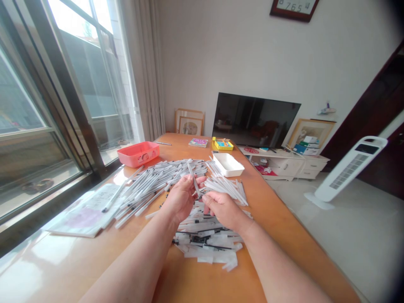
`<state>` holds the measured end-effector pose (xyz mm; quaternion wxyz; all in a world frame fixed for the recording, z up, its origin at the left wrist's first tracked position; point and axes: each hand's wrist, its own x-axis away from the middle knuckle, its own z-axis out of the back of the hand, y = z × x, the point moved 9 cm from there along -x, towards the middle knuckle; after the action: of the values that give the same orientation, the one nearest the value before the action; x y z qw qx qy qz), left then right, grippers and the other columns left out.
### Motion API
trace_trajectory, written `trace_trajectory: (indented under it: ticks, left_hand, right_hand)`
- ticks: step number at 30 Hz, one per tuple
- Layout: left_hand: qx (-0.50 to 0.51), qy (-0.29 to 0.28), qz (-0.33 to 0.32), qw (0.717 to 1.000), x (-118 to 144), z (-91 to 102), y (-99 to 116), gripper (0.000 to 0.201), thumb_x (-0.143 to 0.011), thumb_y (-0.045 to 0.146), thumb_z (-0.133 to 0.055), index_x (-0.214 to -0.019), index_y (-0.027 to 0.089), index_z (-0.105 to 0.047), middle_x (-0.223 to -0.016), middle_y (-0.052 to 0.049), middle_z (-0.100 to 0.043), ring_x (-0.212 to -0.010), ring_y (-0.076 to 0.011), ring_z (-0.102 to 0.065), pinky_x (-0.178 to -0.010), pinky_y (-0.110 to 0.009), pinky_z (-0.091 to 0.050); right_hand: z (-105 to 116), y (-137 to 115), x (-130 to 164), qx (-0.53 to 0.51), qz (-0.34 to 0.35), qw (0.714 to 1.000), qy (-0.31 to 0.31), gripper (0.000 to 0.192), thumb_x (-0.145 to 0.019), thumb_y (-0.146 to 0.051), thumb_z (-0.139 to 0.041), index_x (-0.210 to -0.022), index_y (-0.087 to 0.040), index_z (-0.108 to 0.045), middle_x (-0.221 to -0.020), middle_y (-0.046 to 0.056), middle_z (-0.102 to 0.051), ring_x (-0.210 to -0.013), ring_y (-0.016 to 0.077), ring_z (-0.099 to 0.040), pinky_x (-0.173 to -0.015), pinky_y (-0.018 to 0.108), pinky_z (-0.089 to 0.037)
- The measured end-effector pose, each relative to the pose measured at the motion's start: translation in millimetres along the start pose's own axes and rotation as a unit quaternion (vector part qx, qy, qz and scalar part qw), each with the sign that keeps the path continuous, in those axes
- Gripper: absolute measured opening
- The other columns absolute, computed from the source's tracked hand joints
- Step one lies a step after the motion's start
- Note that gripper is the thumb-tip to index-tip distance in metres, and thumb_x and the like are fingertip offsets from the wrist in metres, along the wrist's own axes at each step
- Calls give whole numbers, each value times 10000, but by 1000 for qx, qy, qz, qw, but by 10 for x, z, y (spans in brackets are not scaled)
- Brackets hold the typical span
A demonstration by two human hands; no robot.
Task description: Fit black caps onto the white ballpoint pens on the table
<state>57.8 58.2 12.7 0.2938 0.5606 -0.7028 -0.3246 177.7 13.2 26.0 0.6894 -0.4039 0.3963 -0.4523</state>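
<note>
Overhead, the digits 8765 4 are being shown on a wall clock [295,7]. Meanwhile, a white pen [193,179] is being pinched between the curled fingers of left hand [179,197] and right hand [222,208], above the pen pile [158,179] on the table [277,219].

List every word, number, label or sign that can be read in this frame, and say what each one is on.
"8 7 6 5 4": digits along the lower edge of the wall clock, which is cut off at the top.
Colourful book cover: print too small to read.
Yellow box: print blurred.
Paper sheets by the window: marks too faint to read.
Pens on the table: no legible marking.
</note>
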Motion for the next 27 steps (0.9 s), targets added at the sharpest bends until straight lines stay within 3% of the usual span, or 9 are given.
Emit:
trace_trajectory:
  ticks: [5,11,16,19,24,27]
  left_hand:
    - [0,-15,-31,999,-2,-23,43,270,-880,394,-714,-1014,222,-556,-1164,-68,-735,-865,-170,-678,-738,-298,-472]
    - [-20,-36,-35,999,24,-74,38,252,-888,389,-712,-987,214,-560,-1145,-74,-739,-893,-166,-680,-812,-312,-483]
    - [-74,-70,-55,993,75,-163,70,297,-866,377,-748,-1067,200,-621,-1086,-70,-742,-866,-140,-661,-806,-274,-491]
    - [-70,-64,-56,994,70,-159,56,284,-861,368,-759,-1037,182,-635,-1078,-78,-738,-862,-128,-664,-833,-272,-510]
    - [-76,-1,-49,996,34,-37,26,318,-805,384,-812,-836,174,-576,-860,-44,-714,-764,-128,-678,-762,-260,-533]
    - [-70,4,-45,996,27,-21,23,335,-789,385,-826,-835,178,-567,-824,-35,-703,-754,-133,-688,-735,-253,-539]
  right_hand:
    - [24,93,5,-132,-57,990,13,380,-942,-550,-558,-922,-196,-697,-726,25,-677,-570,120,-505,-498,228,-341]
    - [71,83,12,-157,-75,984,32,320,-885,-483,-668,-786,-181,-633,-697,12,-647,-563,94,-469,-489,203,-311]
    - [191,163,-9,-226,-76,969,67,305,-844,-463,-713,-807,-184,-595,-714,-6,-623,-556,84,-430,-478,199,-265]
    - [279,182,-15,-201,-62,973,98,294,-844,-468,-710,-856,-193,-607,-726,-3,-638,-573,98,-451,-507,216,-308]
    - [388,-19,10,-40,36,985,162,260,-858,-453,-699,-855,-202,-634,-759,16,-654,-682,156,-543,-644,285,-435]
    - [381,-39,14,-37,43,985,165,292,-870,-487,-689,-923,-204,-638,-794,20,-665,-685,160,-554,-636,290,-444]
